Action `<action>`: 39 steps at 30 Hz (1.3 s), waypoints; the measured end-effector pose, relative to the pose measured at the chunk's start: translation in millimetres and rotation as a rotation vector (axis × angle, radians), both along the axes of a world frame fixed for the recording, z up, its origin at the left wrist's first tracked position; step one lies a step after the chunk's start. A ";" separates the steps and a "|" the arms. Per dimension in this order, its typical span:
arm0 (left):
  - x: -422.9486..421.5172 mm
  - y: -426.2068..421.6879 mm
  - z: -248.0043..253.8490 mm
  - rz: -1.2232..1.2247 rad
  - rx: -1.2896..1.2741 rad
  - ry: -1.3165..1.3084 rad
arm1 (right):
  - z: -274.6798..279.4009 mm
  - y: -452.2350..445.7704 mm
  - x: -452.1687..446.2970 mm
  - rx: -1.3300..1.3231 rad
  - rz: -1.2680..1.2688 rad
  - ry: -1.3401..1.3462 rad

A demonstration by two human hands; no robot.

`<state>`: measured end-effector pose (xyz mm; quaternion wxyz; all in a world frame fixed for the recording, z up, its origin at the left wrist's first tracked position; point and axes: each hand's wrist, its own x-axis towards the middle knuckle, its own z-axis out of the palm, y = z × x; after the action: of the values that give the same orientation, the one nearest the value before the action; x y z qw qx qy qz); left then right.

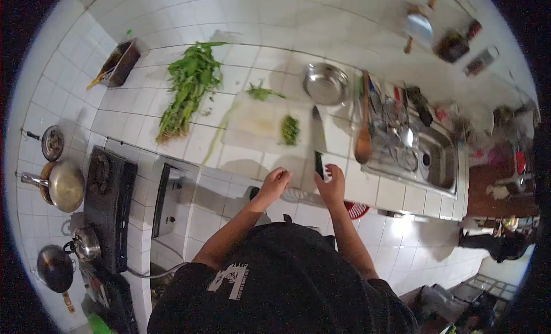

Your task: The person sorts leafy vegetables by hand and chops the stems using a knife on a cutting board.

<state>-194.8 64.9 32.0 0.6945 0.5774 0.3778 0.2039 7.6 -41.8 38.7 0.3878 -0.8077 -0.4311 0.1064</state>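
Observation:
My left hand (pixel 274 186) is curled closed at the counter's front edge; whether anything is inside cannot be made out. Beside the black handle of a knife (pixel 318 130), my right hand (pixel 331 183) has thumb and fingers apart, close to the handle's end. The knife lies with its blade pointing away from me, right of a pale cutting board (pixel 247 127). Chopped greens (pixel 290 130) form a small pile on the board, and a leafy sprig (pixel 263 93) rests at its far edge. A large bunch of leafy greens (pixel 192 84) lies to the left.
A metal bowl (pixel 326 84) stands behind the knife. To the right are a wooden spoon (pixel 363 144), a rack of utensils and a sink (pixel 439 161). A black stove (pixel 106 202) and hanging pans (pixel 67 186) are at left. A person (pixel 496 242) is at far right.

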 end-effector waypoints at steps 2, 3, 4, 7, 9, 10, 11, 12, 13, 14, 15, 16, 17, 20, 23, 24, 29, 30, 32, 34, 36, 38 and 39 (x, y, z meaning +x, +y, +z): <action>-15.7 36.5 -2.6 -0.021 0.018 0.005 | -5.9 26.3 -9.9 -0.040 -0.044 -0.040; -23.3 52.5 -3.1 -0.035 0.108 0.079 | -16.5 33.6 -10.0 -0.088 -0.092 -0.047; -30.7 66.9 1.1 -0.053 0.195 0.156 | -17.5 41.6 -12.3 -0.137 -0.143 -0.052; -47.0 110.3 28.4 -0.046 0.523 0.146 | -15.1 52.0 -20.1 -0.213 -0.214 -0.182; -53.9 141.9 14.5 0.015 0.614 0.151 | -12.7 54.6 -23.8 -0.215 -0.226 -0.179; -56.8 157.8 11.9 0.084 0.707 0.154 | -12.0 56.2 -24.8 -0.213 -0.232 -0.179; -59.2 173.6 8.9 0.163 0.771 0.142 | -11.5 56.8 -25.1 -0.183 -0.210 -0.225; -63.4 188.4 6.2 0.201 0.885 0.256 | -10.6 57.3 -24.7 -0.190 -0.216 -0.223; -66.8 201.4 7.3 0.241 0.873 0.272 | -10.8 57.5 -23.4 -0.178 -0.215 -0.197; -69.6 214.1 8.9 0.278 0.863 0.288 | -11.5 58.6 -22.2 -0.164 -0.218 -0.169; -71.5 226.7 7.2 0.265 0.865 0.287 | -11.5 60.9 -20.9 -0.166 -0.230 -0.163; -72.2 237.5 3.7 0.239 0.912 0.373 | -11.9 61.3 -19.2 -0.190 -0.230 -0.120; -70.5 245.0 -0.8 0.213 0.957 0.458 | -12.6 59.8 -16.7 -0.215 -0.230 -0.077; -56.3 265.2 0.4 0.115 1.026 0.533 | -12.0 62.4 -9.7 -0.287 -0.231 0.020; -46.8 281.4 5.2 0.074 1.039 0.758 | -4.9 64.9 -8.2 -0.303 -0.234 0.018; -45.3 283.8 5.0 0.049 1.034 0.871 | -2.7 63.9 -7.8 -0.308 -0.249 0.029; -59.4 296.6 -7.4 0.045 1.004 0.792 | -1.8 63.7 -6.9 -0.303 -0.241 0.002; -62.1 298.1 -2.4 0.028 1.008 0.797 | -1.1 65.2 -6.8 -0.306 -0.251 0.015; -67.3 300.9 8.1 -0.006 1.127 0.891 | 2.5 66.7 -5.7 -0.298 -0.248 0.048; -74.7 310.3 -4.1 -0.015 1.170 0.895 | -5.6 64.4 -1.5 -0.309 -0.257 0.068; -77.4 318.4 -4.7 -0.020 1.219 0.892 | -7.5 63.1 0.9 -0.314 -0.270 0.086; -62.9 321.5 12.4 -0.044 1.171 0.835 | 2.3 67.2 5.5 -0.406 -0.276 0.226; -55.6 325.8 10.8 -0.037 1.181 0.818 | 6.2 69.6 6.1 -0.373 -0.278 0.238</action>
<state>-250.4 390.7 42.7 0.0725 0.8931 0.4246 0.1298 13.6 27.8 44.9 0.2910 -0.8986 -0.2402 0.2241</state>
